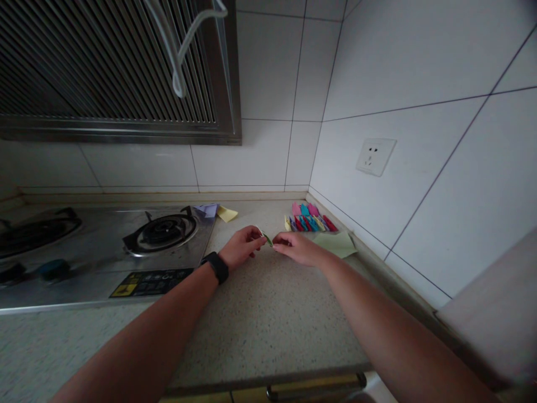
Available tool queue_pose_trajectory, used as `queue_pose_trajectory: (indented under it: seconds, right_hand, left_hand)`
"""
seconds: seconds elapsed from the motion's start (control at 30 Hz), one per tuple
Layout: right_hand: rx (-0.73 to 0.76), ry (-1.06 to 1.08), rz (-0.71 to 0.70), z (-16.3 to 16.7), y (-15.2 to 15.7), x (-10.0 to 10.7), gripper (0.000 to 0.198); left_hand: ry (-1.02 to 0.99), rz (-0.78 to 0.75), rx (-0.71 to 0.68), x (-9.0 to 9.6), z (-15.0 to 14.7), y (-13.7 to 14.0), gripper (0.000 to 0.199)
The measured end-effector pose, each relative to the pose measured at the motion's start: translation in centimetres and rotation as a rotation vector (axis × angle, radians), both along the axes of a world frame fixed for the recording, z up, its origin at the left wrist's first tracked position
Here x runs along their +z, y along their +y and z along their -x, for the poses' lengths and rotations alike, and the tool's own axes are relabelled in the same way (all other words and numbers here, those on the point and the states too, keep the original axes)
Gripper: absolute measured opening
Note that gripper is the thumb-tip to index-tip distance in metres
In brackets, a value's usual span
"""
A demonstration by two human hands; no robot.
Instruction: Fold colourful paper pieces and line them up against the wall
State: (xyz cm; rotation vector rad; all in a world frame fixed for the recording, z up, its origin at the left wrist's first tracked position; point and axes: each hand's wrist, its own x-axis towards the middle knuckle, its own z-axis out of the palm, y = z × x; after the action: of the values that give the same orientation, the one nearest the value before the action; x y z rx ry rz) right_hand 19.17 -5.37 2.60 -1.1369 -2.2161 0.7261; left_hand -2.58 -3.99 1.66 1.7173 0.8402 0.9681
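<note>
A small green folded piece of paper with a pale edge [267,239] is held just above the counter. The fingers of my left hand [242,245] are closed in a pinch on its left end. My right hand [298,248] pinches it at the right end, fingertips close together. Beyond my right hand, several folded paper pieces [310,223] in yellow, red, blue, purple and pink stand in rows. A pale green paper sheet [337,244] lies flat beside my right wrist, by the wall.
A gas stove [98,274] with black burners fills the left side. Purple paper [207,210] and yellow paper [227,213] lie at its back right corner. Overhead hangs a range hood [126,133] with a white cable [178,73]. The speckled counter [268,324] ends at a drawer handle.
</note>
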Motion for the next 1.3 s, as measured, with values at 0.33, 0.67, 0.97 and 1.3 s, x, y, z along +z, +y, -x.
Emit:
queue_pose_trajectory:
  seconds: [0.33,0.67,0.97,1.3]
  right_hand:
    - [-0.006,-0.012,-0.002,0.02,-0.03,-0.02,0.027]
    - [-0.012,-0.022,-0.004,0.02,-0.08,-0.04,0.026]
    - [-0.013,-0.018,0.0,-0.01,-0.2,0.11,0.026]
    - [-0.029,-0.024,-0.004,0.05,-0.28,0.13,0.025]
  left_hand:
    - [0.023,-0.018,-0.006,-0.08,-0.03,0.07,0.03]
    - [0.031,-0.016,-0.002,0.24,-0.03,-0.23,0.029]
    - [0.004,0.005,-0.001,-0.27,-0.02,0.09,0.033]
    - [0.012,0.017,0.009,0.28,0.0,-0.27,0.035]
